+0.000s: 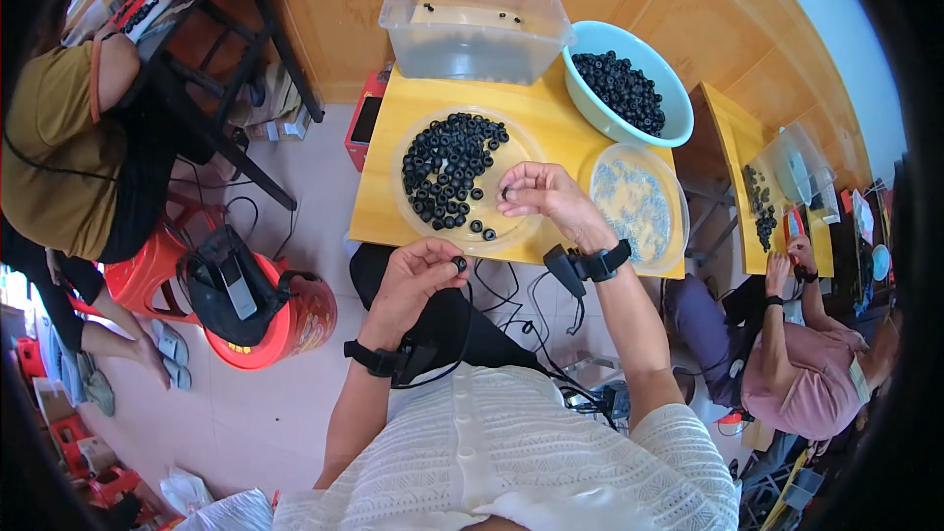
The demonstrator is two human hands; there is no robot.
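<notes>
My left hand (413, 285) is closed in a pinch on a small black ring (459, 264), just off the near edge of the yellow table (379, 218). Over the right side of a shallow clear round tray (527, 146), my right hand (553, 199) pinches a small dark piece (505, 194), mostly hidden by the fingertips. Many loose black rings (447, 162) lie heaped in that tray, a few apart from the rest near its front. To the right of my right hand, a clear shallow lid (678, 226) holds many small silvery pieces (629, 202).
A clear plastic bin (472, 39) with a few black bits stands at the back. Beside it, a pale blue bowl (678, 123) is full of black rings. Co-workers (806, 374) sit at either side. Cables (521, 320) hang below the table; a red bucket (305, 320) stands left.
</notes>
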